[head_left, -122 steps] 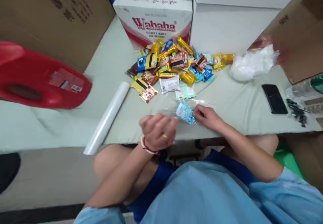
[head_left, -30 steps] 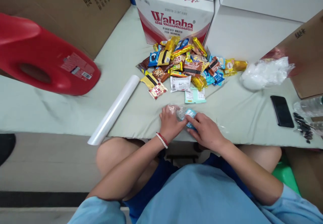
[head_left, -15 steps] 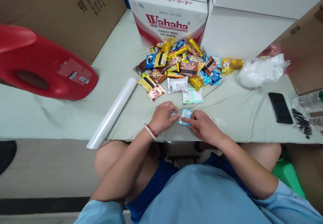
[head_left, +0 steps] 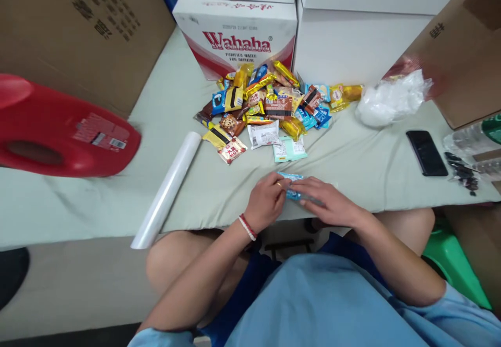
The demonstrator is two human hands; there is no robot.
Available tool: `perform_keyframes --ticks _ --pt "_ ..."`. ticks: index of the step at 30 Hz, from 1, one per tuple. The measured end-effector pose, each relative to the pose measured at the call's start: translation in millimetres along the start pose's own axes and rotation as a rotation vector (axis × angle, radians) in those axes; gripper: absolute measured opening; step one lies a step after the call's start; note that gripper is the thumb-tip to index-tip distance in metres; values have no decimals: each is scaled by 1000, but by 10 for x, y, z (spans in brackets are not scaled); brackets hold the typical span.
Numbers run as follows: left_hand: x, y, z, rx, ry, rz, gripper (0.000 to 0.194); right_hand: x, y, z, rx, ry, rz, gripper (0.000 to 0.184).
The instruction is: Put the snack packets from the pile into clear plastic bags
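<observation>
Blue and small, a packet (head_left: 293, 194) sits near the front edge of the pale-covered desk (head_left: 364, 159), between the person's two hands. The left hand (head_left: 268, 196) has its fingers curled and pinched on the packet's left end. The right hand (head_left: 331, 199) lays nearly straight fingers across the other end; whether they grip cannot be told. Beyond lies a heap of wrapped snacks (head_left: 277, 106), with a plastic roll (head_left: 168, 188) to the left.

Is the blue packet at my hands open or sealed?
Cannot tell: the left hand and right hand hide part of the blue packet.
</observation>
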State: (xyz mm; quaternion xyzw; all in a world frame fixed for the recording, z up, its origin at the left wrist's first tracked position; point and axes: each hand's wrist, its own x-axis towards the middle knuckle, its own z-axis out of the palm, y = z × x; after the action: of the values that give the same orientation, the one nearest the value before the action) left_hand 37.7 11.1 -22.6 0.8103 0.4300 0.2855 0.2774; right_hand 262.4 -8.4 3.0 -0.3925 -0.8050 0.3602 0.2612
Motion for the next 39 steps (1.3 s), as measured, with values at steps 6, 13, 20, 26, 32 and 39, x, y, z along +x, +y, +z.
perform_keyframes --ticks 6,13,20,26,32,39 --pt "-67 62 183 563 70 143 25 -101 279 -206 -149 563 519 32" --pt "-63 181 195 661 123 169 19 -256 161 -117 -311 203 474 10" --pt "-29 139 225 456 154 -5 11 299 -179 45 -274 164 300 12" --pt "-124 -118 247 -236 265 -109 27 394 11 348 -225 172 201 34" --pt "-136 -160 242 101 312 -343 28 240 55 406 -127 274 145 30" --pt "-171 119 159 -12 395 -90 14 57 -291 360 155 334 359 36"
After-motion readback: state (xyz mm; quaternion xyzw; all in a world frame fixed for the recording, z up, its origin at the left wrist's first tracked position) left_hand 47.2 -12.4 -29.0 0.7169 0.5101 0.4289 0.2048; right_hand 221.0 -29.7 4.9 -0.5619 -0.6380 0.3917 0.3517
